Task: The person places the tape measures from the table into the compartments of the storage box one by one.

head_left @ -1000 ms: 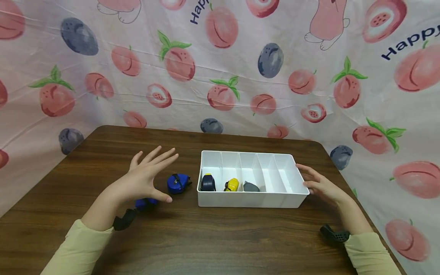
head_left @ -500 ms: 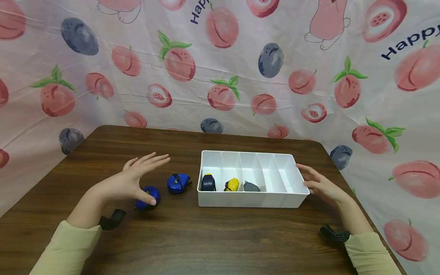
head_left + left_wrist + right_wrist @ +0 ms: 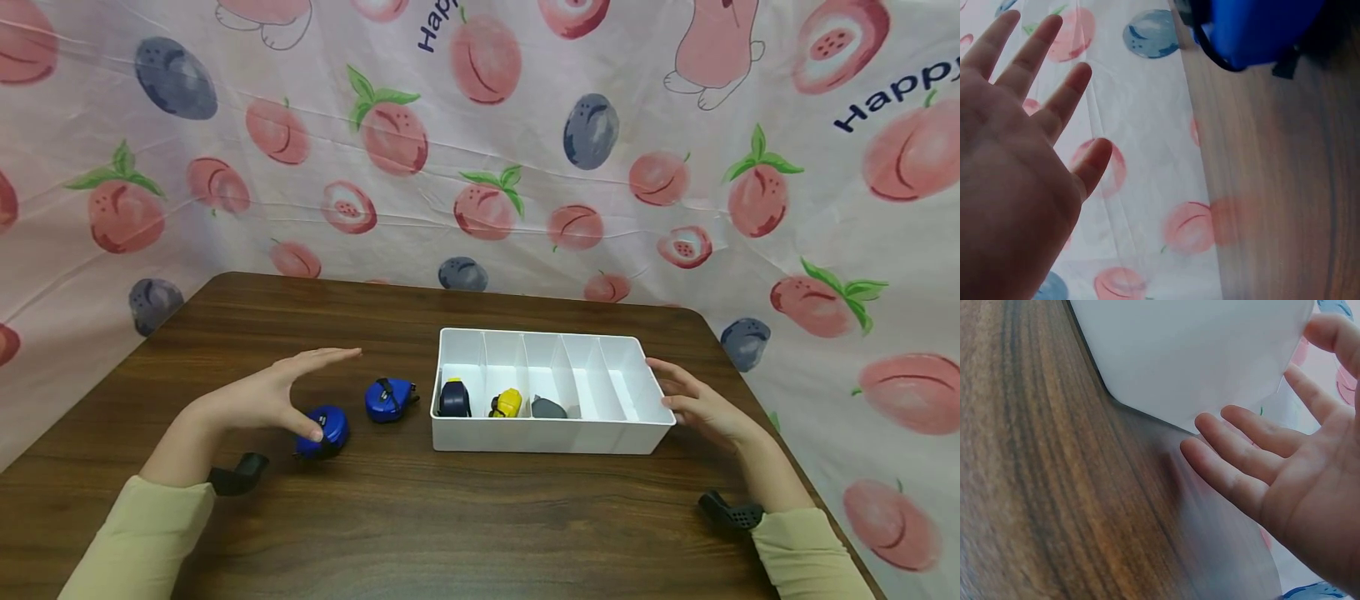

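My left hand hovers with fingers extended and thumb spread, its thumb overlapping the nearer blue tape measure in the head view. In the left wrist view, the open palm faces a blue case with a black cord. A second blue tape measure lies farther back, left of the white divided box. At the box's right end, my right hand rests its fairly straight fingertips on the wall; the right wrist view shows those fingers along the white wall's edge.
Inside the box's left compartments are a dark navy item, a yellow item and a grey item. The brown wooden table meets a fruit-printed cloth behind and at both sides.
My left hand has moved left and down, to over the nearer blue tape measure, its fingers now more level. The right hand and the box have stayed put.
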### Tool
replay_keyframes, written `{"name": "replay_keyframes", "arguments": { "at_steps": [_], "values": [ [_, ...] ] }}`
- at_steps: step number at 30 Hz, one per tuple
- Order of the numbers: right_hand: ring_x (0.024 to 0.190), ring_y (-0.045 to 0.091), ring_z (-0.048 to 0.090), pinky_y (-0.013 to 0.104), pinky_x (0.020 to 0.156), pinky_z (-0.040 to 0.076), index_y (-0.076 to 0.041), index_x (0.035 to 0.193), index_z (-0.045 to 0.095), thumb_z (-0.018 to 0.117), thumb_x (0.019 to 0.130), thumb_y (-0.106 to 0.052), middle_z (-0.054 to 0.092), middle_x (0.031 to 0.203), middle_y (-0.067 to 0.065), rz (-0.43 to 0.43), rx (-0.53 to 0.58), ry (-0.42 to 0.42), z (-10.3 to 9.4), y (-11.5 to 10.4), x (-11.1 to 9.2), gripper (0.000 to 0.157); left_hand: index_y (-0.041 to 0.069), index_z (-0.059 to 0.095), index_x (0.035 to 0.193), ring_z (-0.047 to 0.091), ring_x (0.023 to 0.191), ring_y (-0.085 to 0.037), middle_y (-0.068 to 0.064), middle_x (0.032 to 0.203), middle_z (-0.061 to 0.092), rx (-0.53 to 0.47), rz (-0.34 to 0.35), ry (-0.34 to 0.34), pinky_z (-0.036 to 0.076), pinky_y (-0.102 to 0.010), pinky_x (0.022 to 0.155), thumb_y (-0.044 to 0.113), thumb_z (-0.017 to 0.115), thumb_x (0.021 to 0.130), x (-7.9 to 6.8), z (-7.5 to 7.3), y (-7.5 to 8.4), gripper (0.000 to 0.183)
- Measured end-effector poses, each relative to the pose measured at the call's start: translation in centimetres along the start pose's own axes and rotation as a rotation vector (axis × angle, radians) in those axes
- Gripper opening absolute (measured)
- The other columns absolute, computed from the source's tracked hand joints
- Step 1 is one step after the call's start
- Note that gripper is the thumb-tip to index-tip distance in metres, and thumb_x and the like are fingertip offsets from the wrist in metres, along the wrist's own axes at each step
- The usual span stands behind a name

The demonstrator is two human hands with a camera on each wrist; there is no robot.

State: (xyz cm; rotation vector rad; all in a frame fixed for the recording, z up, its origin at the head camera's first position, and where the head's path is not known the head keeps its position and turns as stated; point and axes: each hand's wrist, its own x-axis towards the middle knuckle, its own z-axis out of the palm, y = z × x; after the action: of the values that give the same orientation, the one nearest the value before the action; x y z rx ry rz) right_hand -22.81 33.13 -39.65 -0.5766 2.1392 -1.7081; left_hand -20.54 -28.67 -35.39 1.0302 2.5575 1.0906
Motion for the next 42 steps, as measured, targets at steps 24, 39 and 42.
{"name": "replay_keyframes", "arguments": {
  "at_steps": [24,39,42],
  "values": [
    [0.111,0.017,0.056,0.037,0.085,0.050,-0.012,0.152,0.019,0.046,0.098,-0.004,0.039,0.137,0.014,0.011,0.012,0.007,-0.1,0.2,0.0,0.060,0.001,0.028,0.148,0.028,0.136,-0.013,-0.026,0.149,0.027,-0.202,-0.019,-0.215,0.026,-0.042,0.107,0.009,0.074,0.083,-1.0,-0.4,-2.9,0.081],
    [0.110,0.017,0.056,0.036,0.084,0.050,-0.012,0.151,0.021,0.046,0.098,-0.005,0.041,0.135,0.009,0.007,0.021,0.006,0.0,0.1,0.0,0.059,0.000,0.032,0.147,0.023,0.133,-0.048,-0.025,0.148,0.030,-0.202,-0.144,-0.270,0.019,-0.067,0.100,0.017,0.077,0.081,-1.1,-0.1,-4.6,0.082],
    [0.110,0.017,0.056,0.037,0.084,0.050,-0.012,0.151,0.021,0.046,0.098,-0.004,0.041,0.135,0.010,0.008,0.020,0.008,0.0,0.1,0.0,0.059,0.003,0.034,0.147,0.022,0.132,-0.050,-0.026,0.148,0.029,-0.204,-0.170,-0.270,0.017,-0.071,0.098,0.020,0.077,0.079,-1.1,0.0,-5.0,0.082]
  ]
}}
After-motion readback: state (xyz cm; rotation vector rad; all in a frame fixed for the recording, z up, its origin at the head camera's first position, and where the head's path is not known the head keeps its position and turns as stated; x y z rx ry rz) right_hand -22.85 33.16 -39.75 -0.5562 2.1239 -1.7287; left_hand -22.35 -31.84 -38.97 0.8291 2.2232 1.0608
